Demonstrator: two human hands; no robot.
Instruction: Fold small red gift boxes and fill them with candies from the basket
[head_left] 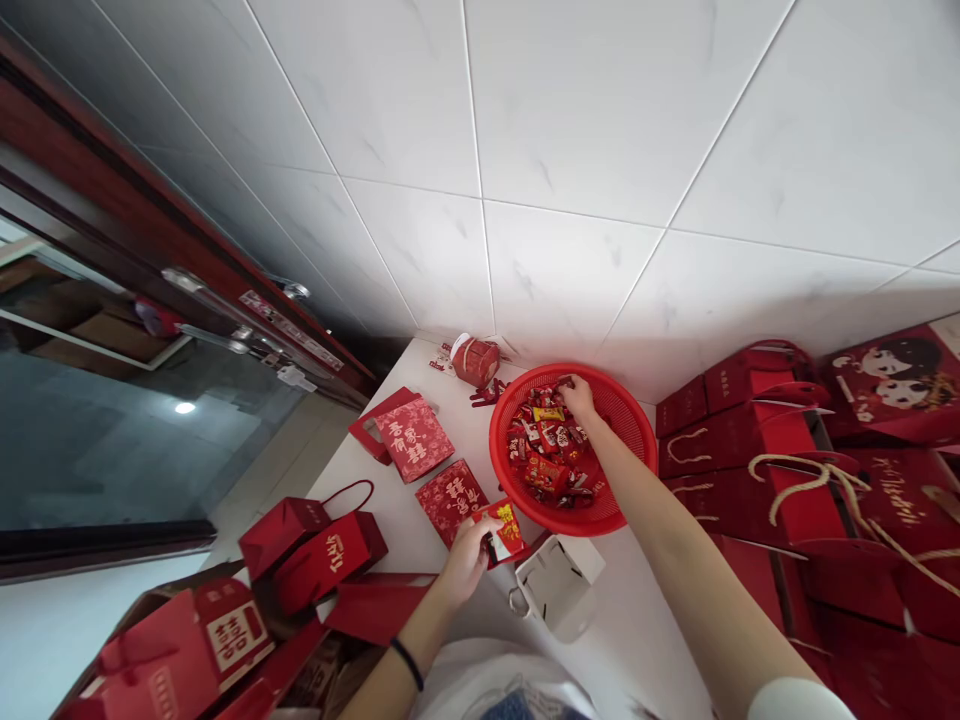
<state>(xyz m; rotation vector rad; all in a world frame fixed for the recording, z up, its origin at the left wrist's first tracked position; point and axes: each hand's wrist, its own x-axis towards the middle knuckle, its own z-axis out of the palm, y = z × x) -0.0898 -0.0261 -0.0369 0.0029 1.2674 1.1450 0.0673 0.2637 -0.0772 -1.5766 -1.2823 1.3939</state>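
Here, red plastic basket, perforated wall, on white desk: filled with wrapped sweets, mostly red, one bright yellow wrapper on top. Just in front of basket: open box, pale interior in view. Behind and left of basket, near the tiled wall: lidded jar, white cap, reddish body. Right of basket: stacked gift bags, red, rope handles, contents hidden. Well left and in front of basket: smaller red bags, grouped.

Left hand, in front and left of basket: thumb and fingers clamped on red packet, held just beside basket rim. Right hand, inside basket at far side: fingers bent down among sweets; whether closed on one, impossible to tell.

Markings: on two patterned boxes, left of basket, large pale Chinese characters; on red packet, yellow print, too small to read; on illustrated box, far right of basket, cartoon figures; on bag with pale panel, far left and in front of basket, red double-happiness-style character; on smaller red bags, gold script, illegible.
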